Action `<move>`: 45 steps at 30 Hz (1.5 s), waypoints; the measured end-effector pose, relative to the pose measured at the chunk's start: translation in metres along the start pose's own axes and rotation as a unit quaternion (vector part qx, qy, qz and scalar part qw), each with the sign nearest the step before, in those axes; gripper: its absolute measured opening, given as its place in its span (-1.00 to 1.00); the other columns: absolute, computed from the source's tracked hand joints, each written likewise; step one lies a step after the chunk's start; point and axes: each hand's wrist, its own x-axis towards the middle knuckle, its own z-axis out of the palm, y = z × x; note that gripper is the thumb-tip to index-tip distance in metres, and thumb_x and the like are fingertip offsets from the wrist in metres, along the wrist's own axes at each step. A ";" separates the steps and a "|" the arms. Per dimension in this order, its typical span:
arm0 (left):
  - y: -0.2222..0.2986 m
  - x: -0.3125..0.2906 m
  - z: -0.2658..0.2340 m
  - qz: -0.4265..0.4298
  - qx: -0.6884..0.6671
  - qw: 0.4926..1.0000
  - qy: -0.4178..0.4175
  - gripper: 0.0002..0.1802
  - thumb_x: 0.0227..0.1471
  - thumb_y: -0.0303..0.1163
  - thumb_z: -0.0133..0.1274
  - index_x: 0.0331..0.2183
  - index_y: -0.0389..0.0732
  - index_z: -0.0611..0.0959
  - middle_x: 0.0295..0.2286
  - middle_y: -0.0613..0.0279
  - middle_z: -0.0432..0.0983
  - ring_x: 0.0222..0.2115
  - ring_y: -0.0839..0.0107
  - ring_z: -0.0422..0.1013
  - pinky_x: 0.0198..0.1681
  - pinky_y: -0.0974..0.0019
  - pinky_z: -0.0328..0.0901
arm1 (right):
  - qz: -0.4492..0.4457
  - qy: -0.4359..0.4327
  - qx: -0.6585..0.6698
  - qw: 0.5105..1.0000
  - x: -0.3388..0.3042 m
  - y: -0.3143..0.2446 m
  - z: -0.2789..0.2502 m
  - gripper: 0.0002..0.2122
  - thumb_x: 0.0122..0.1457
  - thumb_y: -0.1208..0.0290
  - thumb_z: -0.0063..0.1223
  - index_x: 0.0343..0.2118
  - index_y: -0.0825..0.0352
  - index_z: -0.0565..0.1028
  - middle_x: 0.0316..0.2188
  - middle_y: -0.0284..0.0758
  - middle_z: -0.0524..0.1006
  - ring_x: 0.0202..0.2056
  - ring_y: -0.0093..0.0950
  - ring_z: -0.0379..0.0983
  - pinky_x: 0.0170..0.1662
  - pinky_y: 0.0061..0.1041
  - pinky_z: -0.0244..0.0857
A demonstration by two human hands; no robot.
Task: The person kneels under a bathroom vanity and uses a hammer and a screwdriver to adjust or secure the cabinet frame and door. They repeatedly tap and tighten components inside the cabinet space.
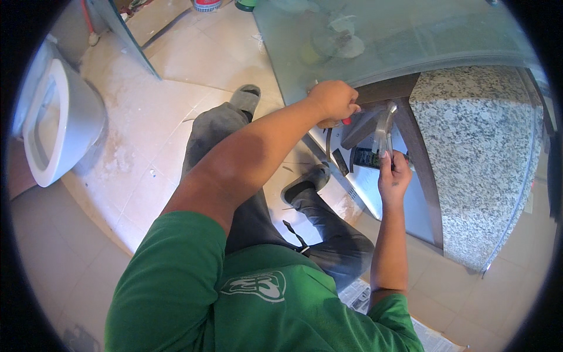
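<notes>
My right hand (394, 179) is closed around a hammer (384, 126), its silver metal head pointing up and away from me over the cabinet opening. Farther off and to the left, my left hand (334, 101) is wrapped round a slim tool with a red part (346, 121) showing below the fingers. The rest of that tool is mostly hidden by the hand. Both hands are at the dark brown cabinet frame (425, 170) under a speckled granite counter. A black printed container (366, 157) lies on the white panel (413, 199) inside, behind the hammer.
A glass panel (404, 35) spans the far right, above the granite counter (481, 170). A white toilet (61, 123) stands left on dusty tiles (135, 129). My sandalled feet are beside the cabinet, newspaper (431, 337) lies near me, and another glass edge (132, 44) rises far left.
</notes>
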 end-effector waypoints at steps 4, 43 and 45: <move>0.000 0.000 0.002 -0.005 -0.008 1.000 -0.005 -0.67 -0.04 -0.02 0.18 -0.48 -0.09 0.67 -0.50 0.02 0.57 -0.38 -0.04 0.51 -0.33 -0.03 0.36 | -0.025 0.010 0.010 1.000 0.000 0.003 -0.006 -0.72 0.23 0.28 0.14 -0.48 0.40 0.46 -0.63 -0.25 0.46 -0.58 -0.47 0.36 -0.46 -0.47 0.24; 0.058 0.021 -0.016 0.149 -0.166 0.955 0.195 -0.73 -0.07 -0.11 0.25 -0.40 -0.09 0.67 -0.43 0.15 0.59 -0.38 0.11 0.51 -0.32 0.13 0.38 | -0.012 0.026 0.042 0.999 -0.016 -0.005 -0.017 -0.82 0.21 0.39 0.14 -0.38 0.42 0.52 -0.62 -0.31 0.43 -0.56 -0.56 0.32 -0.44 -0.52 0.25; 0.063 0.027 -0.015 0.181 -0.180 0.935 0.245 -0.76 -0.10 -0.16 0.25 -0.40 -0.10 0.67 -0.43 0.15 0.58 -0.38 0.10 0.51 -0.31 0.13 0.38 | 0.003 0.006 0.037 0.999 -0.024 -0.004 -0.023 -0.85 0.20 0.42 0.14 -0.37 0.43 0.52 -0.61 -0.31 0.44 -0.56 -0.57 0.32 -0.43 -0.54 0.24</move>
